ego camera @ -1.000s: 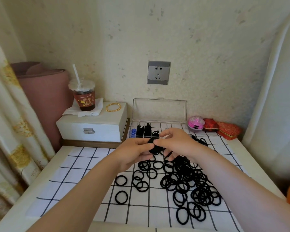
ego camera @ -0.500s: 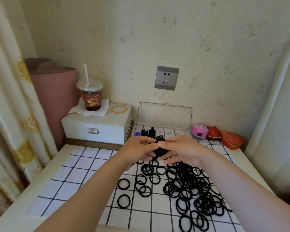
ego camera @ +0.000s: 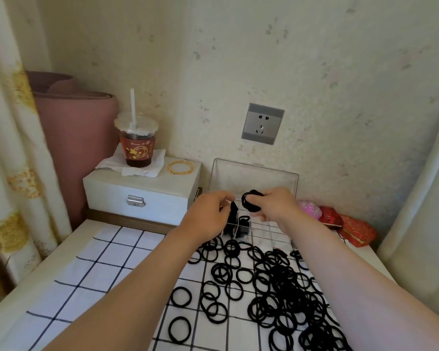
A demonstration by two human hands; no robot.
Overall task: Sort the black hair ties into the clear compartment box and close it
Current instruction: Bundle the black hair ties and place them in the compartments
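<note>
White table (ego camera: 69, 245) is wearing a checked cloth (ego camera: 107, 269), loose black hair ties (ego camera: 276, 282) are piling up from centre toward 4 o'clock, clear compartment box (ego camera: 269, 231) is sitting at 12, white latch box (ego camera: 157, 196) at 11, red pouches (ego camera: 357, 231) at 2

Matt black elastic hair ties (ego camera: 276, 282) lie on a checked cloth (ego camera: 107, 262); the compartment box (ego camera: 254, 178) is clear glossy plastic; the bangle (ego camera: 180, 167) is shiny gold metal.
</note>
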